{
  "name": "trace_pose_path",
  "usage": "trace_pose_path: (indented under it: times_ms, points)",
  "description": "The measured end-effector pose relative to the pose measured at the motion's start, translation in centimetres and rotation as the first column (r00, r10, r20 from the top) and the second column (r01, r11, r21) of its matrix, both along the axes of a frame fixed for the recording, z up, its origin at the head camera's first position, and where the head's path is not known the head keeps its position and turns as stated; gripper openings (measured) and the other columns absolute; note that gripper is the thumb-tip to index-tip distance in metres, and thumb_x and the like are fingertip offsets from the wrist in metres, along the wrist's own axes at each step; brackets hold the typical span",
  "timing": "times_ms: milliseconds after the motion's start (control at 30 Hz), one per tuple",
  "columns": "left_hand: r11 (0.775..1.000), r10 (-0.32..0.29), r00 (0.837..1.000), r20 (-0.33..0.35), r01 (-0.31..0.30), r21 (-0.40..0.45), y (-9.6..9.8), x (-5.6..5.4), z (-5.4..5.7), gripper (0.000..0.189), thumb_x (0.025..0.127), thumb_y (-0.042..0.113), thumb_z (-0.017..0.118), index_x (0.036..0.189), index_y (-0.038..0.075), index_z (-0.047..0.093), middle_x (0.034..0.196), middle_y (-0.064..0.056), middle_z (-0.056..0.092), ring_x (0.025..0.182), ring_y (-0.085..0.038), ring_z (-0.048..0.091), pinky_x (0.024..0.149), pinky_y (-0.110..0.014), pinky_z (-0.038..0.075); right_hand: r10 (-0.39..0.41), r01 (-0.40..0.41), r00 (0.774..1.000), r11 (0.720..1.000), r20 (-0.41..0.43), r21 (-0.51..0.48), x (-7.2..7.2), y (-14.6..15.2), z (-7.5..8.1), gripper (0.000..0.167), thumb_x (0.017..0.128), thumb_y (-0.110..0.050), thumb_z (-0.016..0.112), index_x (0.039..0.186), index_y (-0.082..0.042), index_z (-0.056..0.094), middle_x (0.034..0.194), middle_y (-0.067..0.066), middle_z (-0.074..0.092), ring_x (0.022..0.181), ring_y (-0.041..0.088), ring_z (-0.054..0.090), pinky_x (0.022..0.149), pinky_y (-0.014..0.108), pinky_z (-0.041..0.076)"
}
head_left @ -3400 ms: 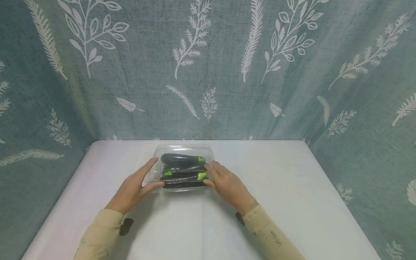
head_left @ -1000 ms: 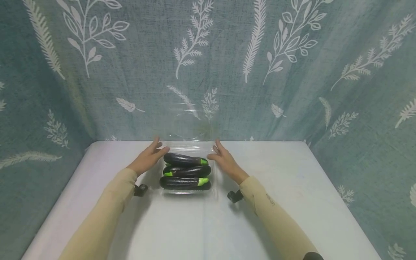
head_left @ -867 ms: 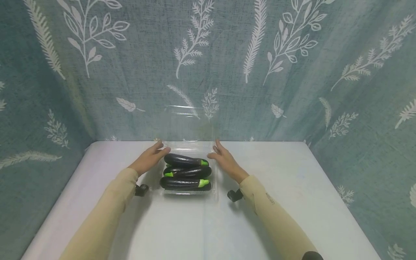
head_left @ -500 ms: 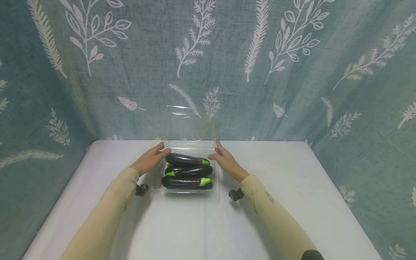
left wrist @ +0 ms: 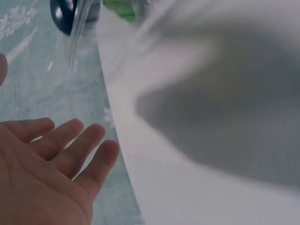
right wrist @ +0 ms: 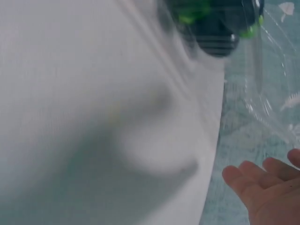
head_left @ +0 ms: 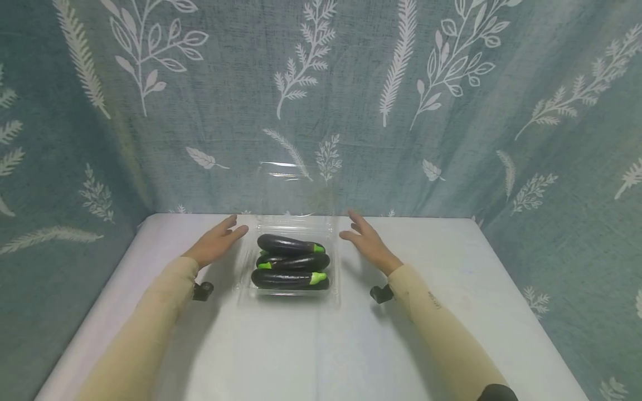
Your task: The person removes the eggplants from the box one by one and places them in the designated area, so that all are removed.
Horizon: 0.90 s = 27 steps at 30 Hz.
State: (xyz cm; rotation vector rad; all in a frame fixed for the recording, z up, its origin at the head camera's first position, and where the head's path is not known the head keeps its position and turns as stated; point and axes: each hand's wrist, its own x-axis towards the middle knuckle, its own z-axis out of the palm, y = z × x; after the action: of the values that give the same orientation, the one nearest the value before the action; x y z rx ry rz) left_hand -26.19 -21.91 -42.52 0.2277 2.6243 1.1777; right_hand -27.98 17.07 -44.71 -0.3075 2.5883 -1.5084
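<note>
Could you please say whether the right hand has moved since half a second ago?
Yes: against the table's right edge, the right hand moved rightward, away from the clear container.

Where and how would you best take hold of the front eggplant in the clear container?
From above, probably around the middle of the front eggplant: its long body lies sideways, exposed on top, while the clear container surrounds it and the lid stands open behind.

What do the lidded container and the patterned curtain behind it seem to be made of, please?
The container: probably thin, glossy plastic, since it is see-through with bright streaks of glare. The curtain: likely matte woven fabric, given its visible weave and soft folds.
</note>
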Motion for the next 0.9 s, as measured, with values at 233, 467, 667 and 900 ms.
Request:
trace_pose_path:
  times_ms: [233, 467, 667, 900]
  points:
    - [0.993, -0.029, 0.997, -0.073, 0.020, -0.120, -1.8, 1.0, 0.0, 0.090, 0.105, 0.059, 0.040, 0.160, -0.004, 0.008, 0.163, -0.031, 0.015, 0.147, -0.053, 0.021, 0.117, -0.067, 0.019, 0.012, -0.011, 0.999, 1.000, -0.030, 0.027, -0.1, 1.5, 0.8, 0.078, 0.101, -0.042, 0.060, 0.163, -0.016, 0.021, 0.168, 0.003, 0.022, 0.151, 0.030, 0.028, 0.121, 0.048, 0.028]
    - [0.986, -0.071, 0.990, -0.124, 0.051, -0.162, -2.2, 3.4, 0.4, 0.094, 0.103, 0.061, 0.044, 0.161, -0.003, 0.008, 0.165, -0.029, 0.012, 0.150, -0.049, 0.012, 0.118, -0.067, 0.014, 0.040, -0.037, 0.996, 0.999, -0.079, 0.034, 0.4, 1.1, 1.9, 0.080, 0.100, -0.042, 0.061, 0.163, -0.013, 0.021, 0.167, 0.006, 0.022, 0.151, 0.030, 0.027, 0.121, 0.047, 0.029]
    - [0.982, -0.095, 0.976, -0.197, 0.060, -0.177, -1.6, 6.3, 0.4, 0.096, 0.100, 0.062, 0.052, 0.162, 0.002, 0.011, 0.167, -0.022, 0.015, 0.151, -0.045, 0.016, 0.119, -0.064, 0.017, 0.081, -0.074, 0.991, 0.995, -0.109, 0.066, 0.9, 0.3, 3.0, 0.079, 0.101, -0.044, 0.061, 0.163, -0.019, 0.021, 0.168, 0.002, 0.021, 0.151, 0.030, 0.026, 0.121, 0.048, 0.028]
    - [0.957, -0.146, 0.931, -0.335, 0.046, -0.287, -0.2, 8.5, -1.0, 0.103, 0.093, 0.066, 0.061, 0.161, 0.001, 0.020, 0.164, -0.022, 0.025, 0.148, -0.043, 0.027, 0.118, -0.060, 0.026, 0.178, -0.166, 0.971, 0.982, -0.159, 0.089, 1.9, -1.1, 4.1, 0.077, 0.102, -0.035, 0.063, 0.163, -0.016, 0.020, 0.165, 0.008, 0.028, 0.147, 0.031, 0.035, 0.118, 0.047, 0.035]
